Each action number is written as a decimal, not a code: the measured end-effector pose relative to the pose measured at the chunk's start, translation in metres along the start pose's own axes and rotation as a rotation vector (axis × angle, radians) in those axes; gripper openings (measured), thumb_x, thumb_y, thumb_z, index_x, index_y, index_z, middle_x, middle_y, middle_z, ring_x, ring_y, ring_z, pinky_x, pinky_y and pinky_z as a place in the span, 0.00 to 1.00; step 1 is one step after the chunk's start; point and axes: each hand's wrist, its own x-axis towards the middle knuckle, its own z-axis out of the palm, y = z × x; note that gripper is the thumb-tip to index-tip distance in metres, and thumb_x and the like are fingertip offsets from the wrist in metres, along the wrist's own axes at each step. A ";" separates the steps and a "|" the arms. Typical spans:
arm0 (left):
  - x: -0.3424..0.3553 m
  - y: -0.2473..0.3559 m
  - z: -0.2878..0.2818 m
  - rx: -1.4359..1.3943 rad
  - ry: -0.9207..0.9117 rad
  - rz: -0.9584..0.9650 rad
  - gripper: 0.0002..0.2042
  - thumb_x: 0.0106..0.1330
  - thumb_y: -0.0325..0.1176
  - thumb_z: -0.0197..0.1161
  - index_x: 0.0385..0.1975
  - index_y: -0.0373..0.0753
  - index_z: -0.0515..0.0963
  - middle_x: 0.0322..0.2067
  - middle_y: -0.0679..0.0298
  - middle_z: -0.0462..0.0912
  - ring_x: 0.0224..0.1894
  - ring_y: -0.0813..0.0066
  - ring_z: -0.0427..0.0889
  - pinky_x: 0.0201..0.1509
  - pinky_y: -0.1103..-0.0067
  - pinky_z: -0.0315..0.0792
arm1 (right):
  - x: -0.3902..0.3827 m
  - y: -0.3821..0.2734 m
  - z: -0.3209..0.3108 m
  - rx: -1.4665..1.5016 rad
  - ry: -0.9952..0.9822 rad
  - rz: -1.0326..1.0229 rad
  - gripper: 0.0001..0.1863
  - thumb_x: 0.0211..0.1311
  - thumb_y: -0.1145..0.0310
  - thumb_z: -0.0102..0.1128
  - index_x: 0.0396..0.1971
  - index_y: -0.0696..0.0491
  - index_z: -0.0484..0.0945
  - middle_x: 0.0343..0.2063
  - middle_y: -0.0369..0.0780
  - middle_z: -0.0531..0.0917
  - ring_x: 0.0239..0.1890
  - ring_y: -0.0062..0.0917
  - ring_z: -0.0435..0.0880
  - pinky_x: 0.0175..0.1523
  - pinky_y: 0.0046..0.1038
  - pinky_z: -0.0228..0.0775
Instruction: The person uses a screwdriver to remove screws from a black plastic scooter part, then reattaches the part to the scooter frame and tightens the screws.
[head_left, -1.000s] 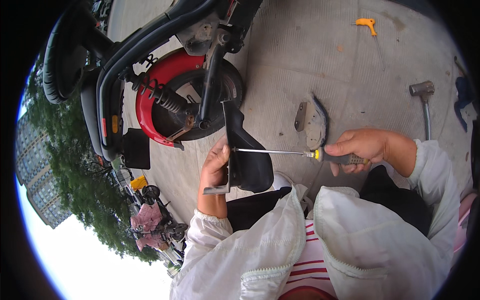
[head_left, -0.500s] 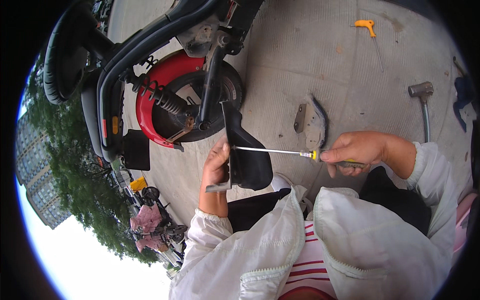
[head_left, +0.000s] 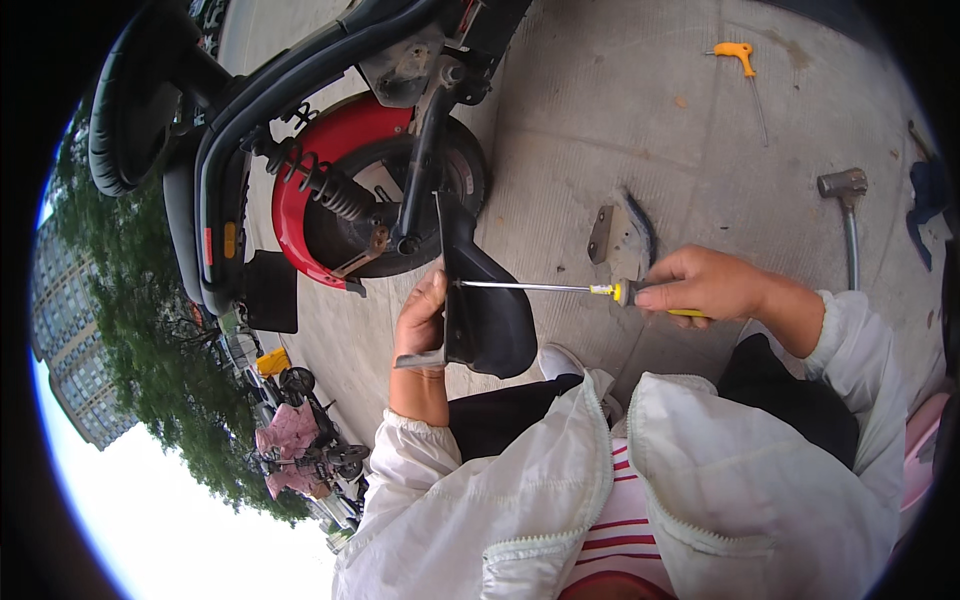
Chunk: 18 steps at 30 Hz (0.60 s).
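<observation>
Black plastic, moulded: I log the black part [head_left: 490, 320] held up before the person's body, between them and the scooter's wheel. Its long flange stands roughly upright; a grey metal tab [head_left: 420, 360] juts leftward at its lower end.

Left hand [head_left: 422, 310]: closed on the flange, thumb near the driver tip. Right hand [head_left: 705, 290]: fist wrapped round the handle of a yellow-collared screwdriver [head_left: 602, 290], shaft nearly level, tip at the flange. I cannot tell whether the tip sits in a screw.

Farther out, upper left: red fender [head_left: 292, 225] over the wheel, coil spring [head_left: 320, 180] beside it. On the concrete, I note a small metal plate [head_left: 600, 235] beyond the right hand, a hammer [head_left: 843, 183] to the right, and an orange-handled tool [head_left: 735, 50] farther up.
</observation>
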 end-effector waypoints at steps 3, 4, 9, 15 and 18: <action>0.003 0.003 -0.005 -0.185 -0.032 -0.084 0.18 0.75 0.37 0.56 0.57 0.33 0.75 0.47 0.57 0.86 0.47 0.65 0.87 0.56 0.70 0.80 | 0.000 0.006 0.015 -0.460 0.381 -0.437 0.20 0.66 0.55 0.64 0.36 0.60 0.81 0.14 0.34 0.71 0.16 0.19 0.70 0.22 0.23 0.60; 0.002 0.001 -0.010 -0.231 -0.014 -0.115 0.17 0.75 0.37 0.56 0.57 0.33 0.75 0.46 0.57 0.86 0.46 0.65 0.87 0.55 0.70 0.80 | -0.001 0.002 0.014 -0.340 0.287 -0.342 0.21 0.67 0.54 0.63 0.36 0.60 0.81 0.14 0.33 0.71 0.16 0.19 0.69 0.22 0.23 0.59; -0.002 0.002 0.000 0.052 -0.050 -0.009 0.24 0.72 0.40 0.59 0.62 0.31 0.71 0.53 0.59 0.82 0.54 0.68 0.82 0.61 0.74 0.75 | -0.012 -0.012 0.000 0.194 -0.146 0.132 0.26 0.68 0.48 0.61 0.33 0.61 0.82 0.15 0.33 0.72 0.16 0.16 0.68 0.21 0.21 0.58; 0.000 0.002 0.017 0.257 0.007 0.036 0.33 0.70 0.45 0.63 0.68 0.30 0.65 0.58 0.60 0.79 0.61 0.72 0.77 0.66 0.77 0.67 | -0.001 0.016 0.011 -0.479 0.321 -0.501 0.25 0.60 0.49 0.68 0.33 0.61 0.81 0.17 0.43 0.77 0.23 0.32 0.80 0.30 0.32 0.69; -0.005 0.013 0.028 0.210 -0.121 0.069 0.36 0.70 0.49 0.60 0.68 0.28 0.60 0.59 0.57 0.76 0.61 0.73 0.74 0.65 0.78 0.65 | -0.002 0.019 0.006 -0.542 0.394 -0.420 0.20 0.57 0.55 0.71 0.38 0.57 0.80 0.29 0.46 0.81 0.34 0.39 0.83 0.41 0.34 0.73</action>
